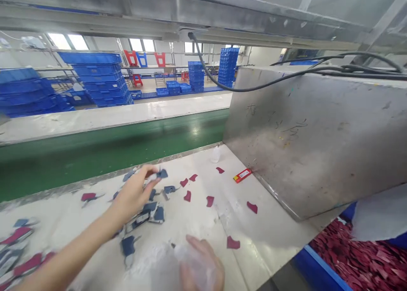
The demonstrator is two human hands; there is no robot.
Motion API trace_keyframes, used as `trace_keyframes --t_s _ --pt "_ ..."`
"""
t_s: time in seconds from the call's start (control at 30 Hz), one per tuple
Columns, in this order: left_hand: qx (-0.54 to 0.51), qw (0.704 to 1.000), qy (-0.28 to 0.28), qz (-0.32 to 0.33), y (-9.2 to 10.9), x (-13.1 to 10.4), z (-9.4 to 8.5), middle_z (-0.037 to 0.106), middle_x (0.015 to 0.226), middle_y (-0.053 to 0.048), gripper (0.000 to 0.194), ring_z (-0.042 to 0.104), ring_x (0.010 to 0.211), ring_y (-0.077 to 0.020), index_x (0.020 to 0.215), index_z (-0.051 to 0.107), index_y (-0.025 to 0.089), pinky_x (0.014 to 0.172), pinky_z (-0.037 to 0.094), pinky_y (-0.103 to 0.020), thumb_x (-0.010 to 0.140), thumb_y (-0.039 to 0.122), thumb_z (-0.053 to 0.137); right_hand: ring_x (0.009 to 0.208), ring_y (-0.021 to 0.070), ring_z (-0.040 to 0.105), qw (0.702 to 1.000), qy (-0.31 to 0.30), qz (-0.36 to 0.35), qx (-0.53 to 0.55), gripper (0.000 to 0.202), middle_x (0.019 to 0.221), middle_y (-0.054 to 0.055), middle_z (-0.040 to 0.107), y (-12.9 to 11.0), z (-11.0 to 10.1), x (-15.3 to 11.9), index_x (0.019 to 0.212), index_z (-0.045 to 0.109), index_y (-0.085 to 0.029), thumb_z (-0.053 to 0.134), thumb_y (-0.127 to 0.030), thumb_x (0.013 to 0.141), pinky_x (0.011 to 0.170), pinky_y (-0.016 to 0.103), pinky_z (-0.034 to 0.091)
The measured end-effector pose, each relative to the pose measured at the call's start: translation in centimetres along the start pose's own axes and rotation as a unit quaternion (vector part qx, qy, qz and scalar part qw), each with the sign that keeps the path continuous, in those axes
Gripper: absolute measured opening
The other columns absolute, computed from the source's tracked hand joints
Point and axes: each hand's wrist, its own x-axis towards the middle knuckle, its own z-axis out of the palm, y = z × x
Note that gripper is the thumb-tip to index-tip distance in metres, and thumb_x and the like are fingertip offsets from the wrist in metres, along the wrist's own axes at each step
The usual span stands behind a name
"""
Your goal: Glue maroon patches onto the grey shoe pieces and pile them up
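Note:
My left hand (137,192) reaches over the white worktop with its fingertips pinched on a dark blue fabric piece (162,173); something whitish shows between the fingers. Below and around it lie several more dark blue pieces (158,214) with grey-white parts, loosely heaped. At the bottom centre, blurred by motion, my right hand (211,261) has its fingers curled round a translucent white plastic bag (163,261). Small dark red pieces (210,201) are scattered to the right of the heap. More red and blue pieces (27,263) lie at the lower left.
A metal box (302,142) bounds the worktop (263,244) on the right, near a red-and-yellow packet (242,175) and small clear bottle (216,154). A blue crate (324,265) of red pieces stands lower right. Beyond runs a green belt (104,149); a cable (219,84) hangs overhead.

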Motion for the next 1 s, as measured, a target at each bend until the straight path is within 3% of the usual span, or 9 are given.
trace_keyframes --t_s 0.07,0.17,0.23,0.3,0.5,1.0 --pt "-0.041 0.996 0.025 -0.069 0.9 -7.9 -0.9 0.071 0.095 -0.006 0.021 0.071 0.091 -0.0243 0.104 0.054 0.024 0.074 0.055 -0.03 0.092 0.042 0.05 0.071 0.0258 0.071 0.995 0.02 0.077 0.059 0.036 0.083 0.01 0.075 -0.8 0.0 0.0 0.098 0.074 -0.017 0.072 -0.046 0.078 0.062 0.035 0.061" --pt "-0.062 0.987 0.027 -0.146 2.7 -17.8 0.0 0.071 0.093 -0.005 0.018 0.071 0.09 -0.0242 0.1 0.058 0.025 0.077 0.056 -0.033 0.09 0.038 0.054 0.065 0.0225 0.07 0.985 -0.022 0.128 0.11 0.041 0.073 0.007 0.073 -2.0 -0.6 -0.3 0.095 0.071 -0.015 0.072 -0.051 0.077 0.059 0.031 0.059" --pt "-0.059 0.981 0.018 -0.184 4.0 -22.0 1.2 0.072 0.096 -0.005 0.017 0.07 0.092 -0.0252 0.1 0.06 0.025 0.079 0.056 -0.037 0.089 0.037 0.055 0.066 0.0225 0.07 0.984 -0.052 0.137 0.103 0.041 0.073 0.007 0.074 -2.4 -1.0 -0.9 0.092 0.071 -0.014 0.074 -0.051 0.075 0.06 0.031 0.058" --pt "-0.05 0.978 0.017 -0.204 4.9 -24.1 2.3 0.071 0.098 -0.006 0.015 0.067 0.096 -0.0263 0.099 0.061 0.025 0.084 0.053 -0.04 0.089 0.034 0.056 0.067 0.0232 0.071 0.985 -0.069 0.136 0.086 0.039 0.076 0.009 0.075 -2.5 -1.3 -1.9 0.092 0.072 -0.014 0.076 -0.049 0.075 0.061 0.031 0.058" --pt "-0.044 0.976 0.028 -0.209 5.7 -24.6 3.1 0.07 0.103 -0.007 0.012 0.059 0.105 -0.0275 0.102 0.057 0.024 0.092 0.042 -0.044 0.091 0.025 0.052 0.068 0.0254 0.073 0.987 -0.123 0.096 0.05 0.032 0.075 0.009 0.076 -2.2 -1.0 -4.1 0.084 0.075 -0.014 0.072 -0.046 0.078 0.061 0.034 0.058" --pt "-0.036 0.981 0.02 -0.191 5.7 -24.5 3.0 0.069 0.104 -0.006 0.013 0.058 0.107 -0.027 0.103 0.055 0.023 0.093 0.037 -0.042 0.091 0.021 0.05 0.071 0.0249 0.073 0.989 -0.132 0.061 0.02 0.028 0.077 0.009 0.077 -2.5 -0.4 -3.9 0.085 0.077 -0.013 0.071 -0.04 0.082 0.062 0.031 0.059"
